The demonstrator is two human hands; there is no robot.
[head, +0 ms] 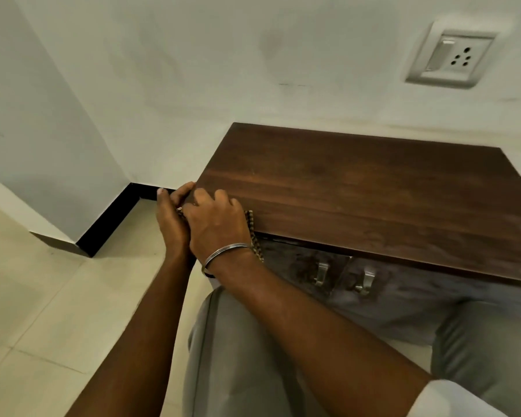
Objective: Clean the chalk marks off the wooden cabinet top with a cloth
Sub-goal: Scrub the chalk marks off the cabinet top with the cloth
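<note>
Your right hand and left hand grip the cloth together at the wooden cabinet top's near-left corner.

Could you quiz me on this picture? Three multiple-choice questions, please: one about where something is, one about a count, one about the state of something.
1. Where are the two hands?
A. At the near left corner of the cabinet top
B. On the wall socket
C. On the floor

2. How many metal handles show on the cabinet front?
A. One
B. Two
C. Four

3. What state is the cloth in?
A. Spread flat in the middle of the top
B. Lying on the floor
C. Held under the hands, its edge hanging over the front

Answers:
1 A: the left hand and right hand meet at that corner of the cabinet top.
2 B: two handles hang side by side.
3 C: only the edge of the cloth peeks out past the right hand.
</note>
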